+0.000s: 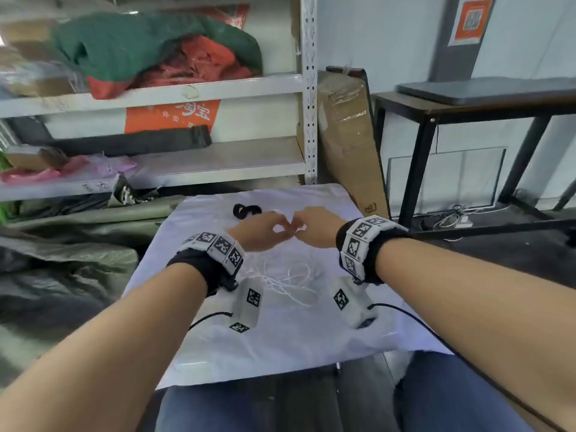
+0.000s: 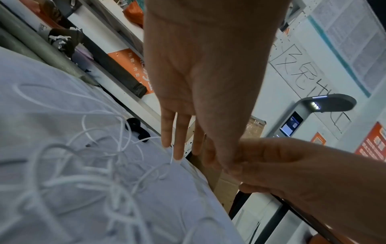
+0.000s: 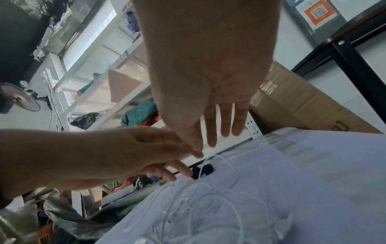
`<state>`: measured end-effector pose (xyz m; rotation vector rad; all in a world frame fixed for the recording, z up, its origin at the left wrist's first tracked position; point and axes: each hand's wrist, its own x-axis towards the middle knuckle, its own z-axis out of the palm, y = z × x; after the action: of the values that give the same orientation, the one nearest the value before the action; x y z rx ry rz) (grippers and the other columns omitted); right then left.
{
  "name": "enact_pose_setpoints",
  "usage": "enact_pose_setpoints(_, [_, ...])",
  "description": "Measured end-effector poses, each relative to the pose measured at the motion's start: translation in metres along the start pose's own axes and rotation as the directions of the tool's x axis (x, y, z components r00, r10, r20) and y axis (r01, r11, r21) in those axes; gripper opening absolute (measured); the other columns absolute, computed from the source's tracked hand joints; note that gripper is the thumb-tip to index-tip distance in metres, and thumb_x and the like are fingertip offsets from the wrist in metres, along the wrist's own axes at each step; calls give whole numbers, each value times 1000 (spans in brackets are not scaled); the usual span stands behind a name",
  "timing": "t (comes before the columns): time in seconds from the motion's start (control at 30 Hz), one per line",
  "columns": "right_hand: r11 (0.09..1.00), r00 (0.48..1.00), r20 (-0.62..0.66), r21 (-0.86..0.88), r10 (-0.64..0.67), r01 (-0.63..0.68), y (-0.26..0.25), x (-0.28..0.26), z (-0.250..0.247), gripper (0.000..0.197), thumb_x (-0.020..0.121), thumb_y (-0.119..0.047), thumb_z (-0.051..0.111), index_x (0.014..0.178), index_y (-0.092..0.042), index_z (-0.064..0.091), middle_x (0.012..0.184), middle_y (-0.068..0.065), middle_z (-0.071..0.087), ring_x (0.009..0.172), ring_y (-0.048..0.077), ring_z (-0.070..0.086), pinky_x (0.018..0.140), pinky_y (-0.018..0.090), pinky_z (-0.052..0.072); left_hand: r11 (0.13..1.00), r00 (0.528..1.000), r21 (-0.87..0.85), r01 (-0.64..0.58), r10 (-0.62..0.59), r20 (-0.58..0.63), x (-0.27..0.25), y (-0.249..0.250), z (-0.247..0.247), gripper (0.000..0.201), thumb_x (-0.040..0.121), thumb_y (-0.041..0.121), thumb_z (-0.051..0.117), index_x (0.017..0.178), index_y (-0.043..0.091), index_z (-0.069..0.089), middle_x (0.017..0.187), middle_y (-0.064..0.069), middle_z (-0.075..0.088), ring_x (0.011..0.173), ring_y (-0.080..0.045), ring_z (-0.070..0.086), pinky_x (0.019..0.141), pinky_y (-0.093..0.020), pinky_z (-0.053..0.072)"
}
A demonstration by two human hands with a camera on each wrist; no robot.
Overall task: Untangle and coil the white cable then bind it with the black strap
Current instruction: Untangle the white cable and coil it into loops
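Observation:
A thin white cable (image 1: 293, 275) lies in a loose tangle on the white-covered table (image 1: 280, 344), just below my wrists. Both hands meet above it. My left hand (image 1: 285, 232) pinches a strand between thumb and forefinger, its other fingers held straight (image 2: 179, 135). My right hand (image 1: 300, 232) pinches the same strand right beside it, and a loop of the cable (image 3: 217, 158) drops from that pinch. The black strap (image 1: 246, 210) lies curled at the table's far edge, just beyond the left hand and touched by neither. The tangle (image 2: 87, 181) spreads under the left wrist.
A metal shelf rack (image 1: 308, 88) full of bags stands behind the table. A tall cardboard box (image 1: 346, 135) leans at the far right corner, beside a black side table (image 1: 467, 110). Grey-green tarps (image 1: 62, 275) pile up on the left. My knees (image 1: 452, 394) sit under the near edge.

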<state>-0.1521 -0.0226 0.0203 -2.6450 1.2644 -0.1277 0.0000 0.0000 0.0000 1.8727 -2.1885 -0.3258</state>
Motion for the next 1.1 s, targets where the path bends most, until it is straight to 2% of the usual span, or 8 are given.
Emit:
enact_pose_setpoints(0.13, [995,995,100,98,-2,-8,-2,-21,11,43,92,3,36,124,-12,61,134,6,56,124,23,49,105,31,38,996,974,85,-5,-14,224,-33,-2,12,45,85,50,61,123,26,56,133,6,51,115,-14,54,96,-26,38])
enact_pose_setpoints(0.23, [987,990,140,160,8,-31,1,-27,18,47,90,8,35,125,-11,60,136,6,54,127,22,47,105,28,35,978,958,200,-60,1,285,-41,-11,20,41,86,33,67,124,22,57,129,2,54,119,-18,50,96,-24,33])
enact_pose_setpoints(0.37, [949,982,188,309,11,-70,17,-19,36,46,87,5,45,130,-11,50,132,6,55,123,20,50,89,23,40,984,978,171,-54,17,210,-37,-15,27,24,91,21,60,112,12,66,113,-6,65,106,-22,57,89,-25,39])
enact_pose_setpoints(0.53, [886,994,99,455,50,-90,43,8,51,69,82,-24,71,139,-15,34,129,6,53,96,16,51,79,22,40,990,998,-134,43,-49,-44,-16,-31,28,14,95,21,52,101,19,65,97,7,69,90,-11,57,67,-6,35])
enact_pose_setpoints(0.7, [840,988,-3,526,156,-131,69,23,55,40,88,-24,65,124,-14,52,104,5,66,77,13,58,57,15,38,911,992,-407,67,-106,-73,12,-34,26,17,100,20,45,100,12,60,95,1,70,75,0,59,63,-5,40])
enact_pose_setpoints(0.9, [904,967,-56,371,250,-212,85,16,42,22,94,-25,49,89,-8,62,89,12,66,81,27,63,66,28,46,837,981,-543,70,-157,-116,23,-38,28,22,100,9,39,102,9,61,92,-7,68,78,-19,65,74,-31,50])
enact_pose_setpoints(1.0, [858,916,-76,387,394,-337,101,6,44,25,91,-21,47,79,-2,58,86,17,64,87,33,63,74,34,49,642,894,-759,105,-395,-210,11,-55,18,27,99,2,30,101,9,56,77,-7,61,52,-12,60,52,-20,49])
enact_pose_setpoints(1.1, [789,877,-33,453,480,-415,111,0,49,31,93,-17,46,98,9,63,99,22,67,90,35,66,84,43,53,442,686,-890,116,-683,-249,-4,-79,8,34,91,-2,21,103,10,50,75,-8,52,45,-13,46,39,-16,36])
